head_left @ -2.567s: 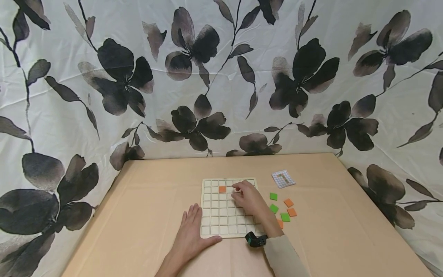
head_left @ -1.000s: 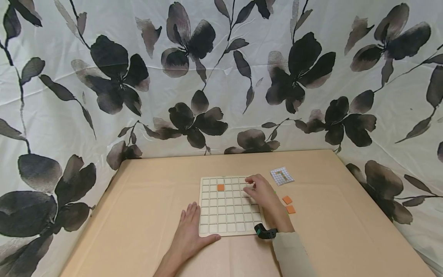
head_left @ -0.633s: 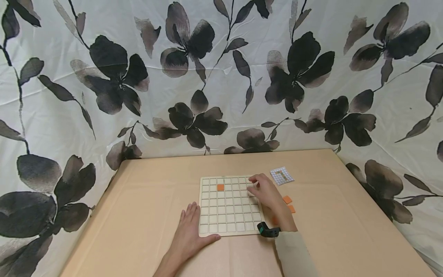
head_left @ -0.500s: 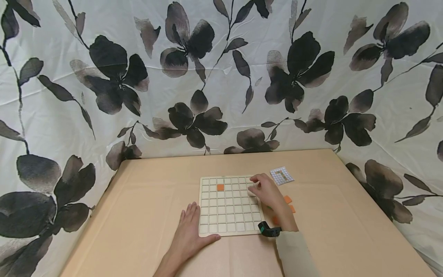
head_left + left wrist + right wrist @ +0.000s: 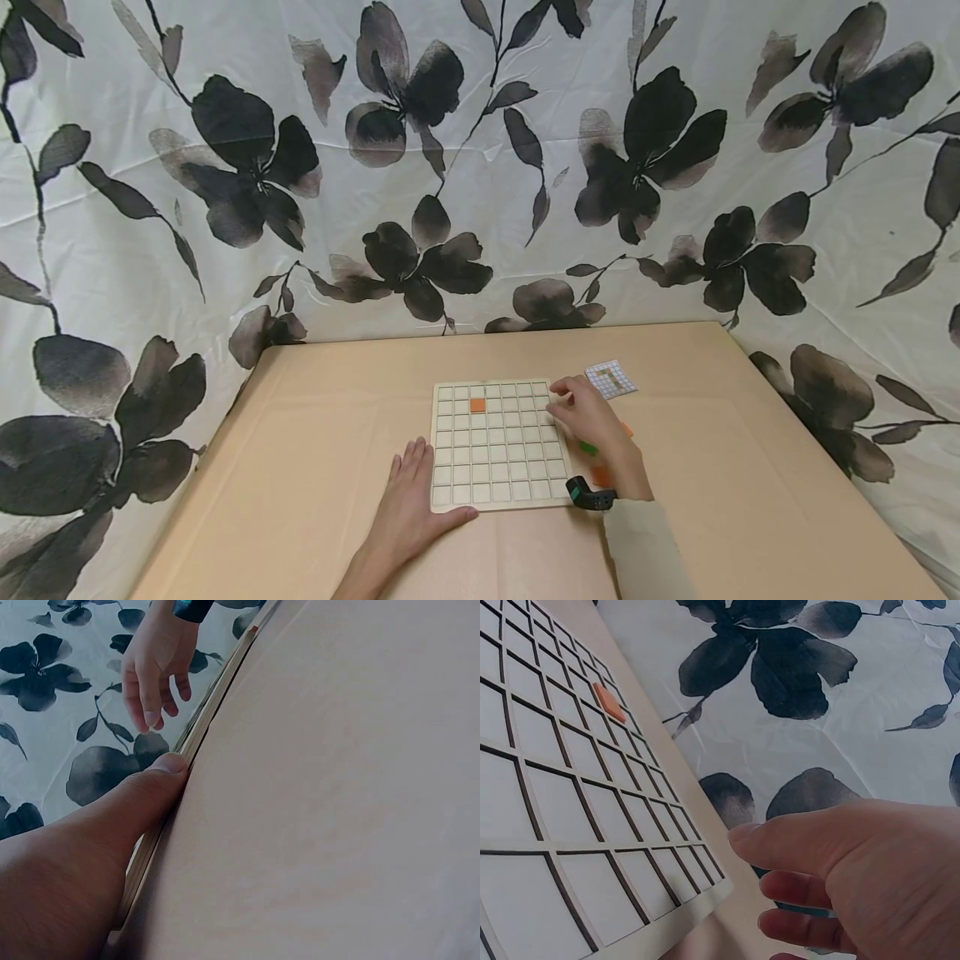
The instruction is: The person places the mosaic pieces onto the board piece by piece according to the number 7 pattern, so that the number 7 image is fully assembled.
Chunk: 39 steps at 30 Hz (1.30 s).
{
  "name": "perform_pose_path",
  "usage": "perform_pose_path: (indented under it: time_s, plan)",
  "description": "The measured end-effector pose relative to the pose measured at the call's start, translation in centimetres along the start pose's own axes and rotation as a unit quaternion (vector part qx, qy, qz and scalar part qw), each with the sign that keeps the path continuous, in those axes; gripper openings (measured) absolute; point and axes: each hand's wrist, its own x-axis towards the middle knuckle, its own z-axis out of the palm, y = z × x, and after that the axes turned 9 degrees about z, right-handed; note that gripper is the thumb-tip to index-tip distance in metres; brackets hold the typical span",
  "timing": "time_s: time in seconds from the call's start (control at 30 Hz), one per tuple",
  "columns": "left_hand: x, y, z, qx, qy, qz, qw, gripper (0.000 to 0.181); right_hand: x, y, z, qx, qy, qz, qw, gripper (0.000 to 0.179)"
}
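Note:
A pale gridded board (image 5: 491,468) lies on the table, with one orange square tile (image 5: 477,405) in a cell of its upper rows; the right wrist view also shows this orange tile (image 5: 610,703). My left hand (image 5: 411,493) rests along the board's left side, fingers straight, thumb (image 5: 166,765) against the near edge. My right hand (image 5: 594,418) hovers at the board's upper right edge. Its fingers are loosely bent, and no object shows between thumb and fingers in the right wrist view. A green tile (image 5: 588,448) and an orange tile (image 5: 602,477) lie partly hidden beneath that arm.
A small card (image 5: 611,380) printed with a grid pattern lies beyond my right hand. Another orange tile (image 5: 627,429) peeks out to the right of that hand. A cloth with dark flowers (image 5: 420,271) hangs behind the table (image 5: 322,433).
My right hand has drawn away rightward from over the board to its right edge, covering some loose tiles and the card's corner. The left hand and the orange tile on the board stay put.

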Motion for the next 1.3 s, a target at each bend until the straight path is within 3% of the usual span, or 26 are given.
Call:
perform_pose_path:
  time_s: [0.77, 1.3]
  plan:
    - [0.0, 0.1, -0.1, 0.001, -0.002, 0.000, 1.0000, 0.125, 0.1, 0.9, -0.7, 0.008, -0.015, 0.005, 0.9998, 0.035]
    - [0.1, 0.2, -0.1, 0.001, -0.003, -0.002, 1.0000, 0.124, 0.1, 2.1, -1.6, 0.018, -0.024, 0.032, 0.9991, 0.035]
